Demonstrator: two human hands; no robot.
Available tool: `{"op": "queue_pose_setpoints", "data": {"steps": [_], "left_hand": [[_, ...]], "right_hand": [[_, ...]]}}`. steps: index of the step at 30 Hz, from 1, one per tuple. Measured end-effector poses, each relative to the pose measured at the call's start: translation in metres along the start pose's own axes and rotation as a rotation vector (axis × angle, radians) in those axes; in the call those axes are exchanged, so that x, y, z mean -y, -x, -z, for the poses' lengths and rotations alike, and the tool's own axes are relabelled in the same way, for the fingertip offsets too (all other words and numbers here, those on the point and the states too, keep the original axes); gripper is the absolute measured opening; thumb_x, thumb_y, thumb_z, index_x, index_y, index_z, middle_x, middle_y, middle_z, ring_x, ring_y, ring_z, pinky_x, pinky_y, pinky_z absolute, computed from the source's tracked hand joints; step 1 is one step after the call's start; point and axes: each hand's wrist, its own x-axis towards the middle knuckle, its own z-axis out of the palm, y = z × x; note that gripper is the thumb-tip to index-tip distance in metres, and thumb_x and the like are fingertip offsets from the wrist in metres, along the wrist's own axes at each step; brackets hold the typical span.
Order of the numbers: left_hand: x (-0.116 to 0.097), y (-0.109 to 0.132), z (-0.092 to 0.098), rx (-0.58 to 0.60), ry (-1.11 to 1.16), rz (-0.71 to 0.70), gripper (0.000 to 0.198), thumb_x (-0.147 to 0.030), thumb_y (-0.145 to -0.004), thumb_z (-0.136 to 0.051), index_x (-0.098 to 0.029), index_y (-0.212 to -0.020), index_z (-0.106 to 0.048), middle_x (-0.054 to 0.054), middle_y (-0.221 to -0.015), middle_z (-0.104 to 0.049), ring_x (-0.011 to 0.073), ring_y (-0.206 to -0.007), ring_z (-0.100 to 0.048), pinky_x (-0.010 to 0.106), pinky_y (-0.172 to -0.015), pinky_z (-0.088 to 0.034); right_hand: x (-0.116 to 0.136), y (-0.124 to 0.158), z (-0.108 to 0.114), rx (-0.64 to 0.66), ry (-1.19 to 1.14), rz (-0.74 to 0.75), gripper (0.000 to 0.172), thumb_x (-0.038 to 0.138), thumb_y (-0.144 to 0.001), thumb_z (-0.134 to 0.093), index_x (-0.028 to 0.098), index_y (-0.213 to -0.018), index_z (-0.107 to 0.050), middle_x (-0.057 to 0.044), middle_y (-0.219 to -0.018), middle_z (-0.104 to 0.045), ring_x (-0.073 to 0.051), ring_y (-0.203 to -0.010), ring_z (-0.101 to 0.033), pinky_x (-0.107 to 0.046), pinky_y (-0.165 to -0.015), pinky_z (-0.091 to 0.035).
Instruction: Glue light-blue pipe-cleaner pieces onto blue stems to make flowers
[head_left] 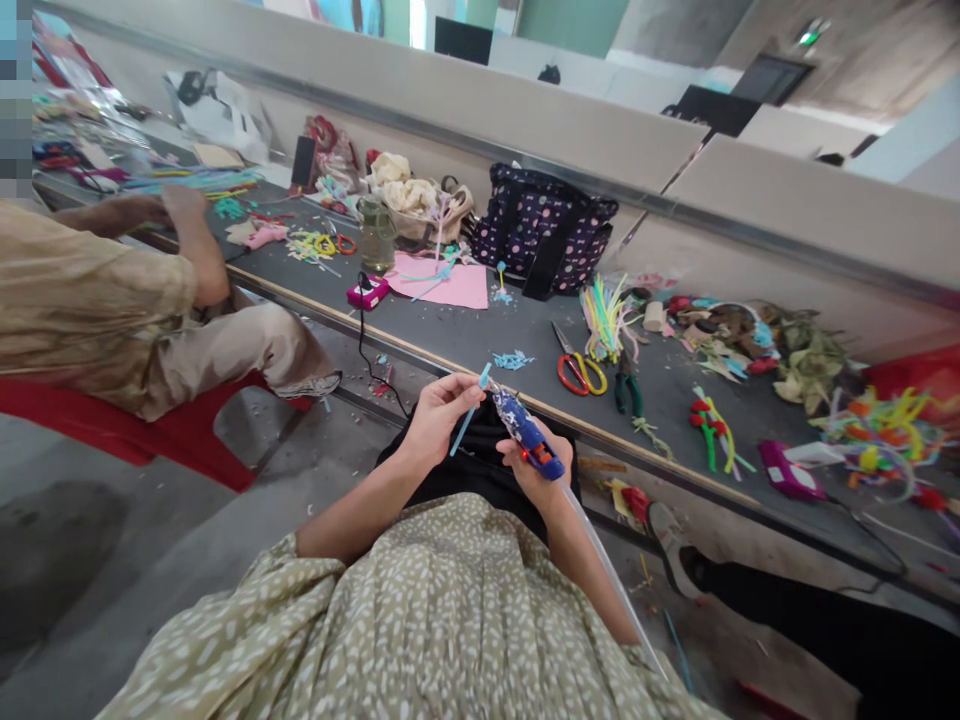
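Left hand [442,408] pinches a light-blue strip [463,428], right hand [538,490] wraps the glue gun [517,418]. Nozzle [493,389] is super close, so one slip could burn fingers [459,383].

L hand [441,418] pinches thin blue strip [462,432] nr its upper end. R hand [538,488] grips blue glue gun [519,418], tip right by the strip; can't tell if touching. Pale cord [600,550] trails from gun's rear. On dk table [480,335]: blue bits [513,360] nr front edge, scissors [576,368] w/ red & yellow handles, pliers [628,388] to their R, strip bundle [606,318] behind. Farther back: dotted bag [547,225], pink sheet [466,288] L of it, jar [376,240] beside sheet. Co-worker [90,290] sits L on red chair [225,440].
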Motion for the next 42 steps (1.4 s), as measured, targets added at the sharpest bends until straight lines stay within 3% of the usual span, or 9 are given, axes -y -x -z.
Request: {"op": "queue_pose_setpoints", "data": {"steps": [42], "left_hand": [[0.0026, 0.0010, 0.0009, 0.002, -0.008, -0.005, 0.017, -0.030, -0.071, -0.082, -0.018, -0.081, -0.076, 0.002, -0.078, -0.071, 0.0101, -0.070, -0.060, 0.022, -0.070, -0.046]], "right_hand": [[0.0054, 0.0015, 0.0020, 0.043, 0.044, 0.031, 0.035, 0.055, -0.080, -0.067, 0.021, -0.074, -0.066, 0.000, -0.057, -0.062, -0.016, -0.049, -0.060, -0.024, -0.048, -0.048]]}}
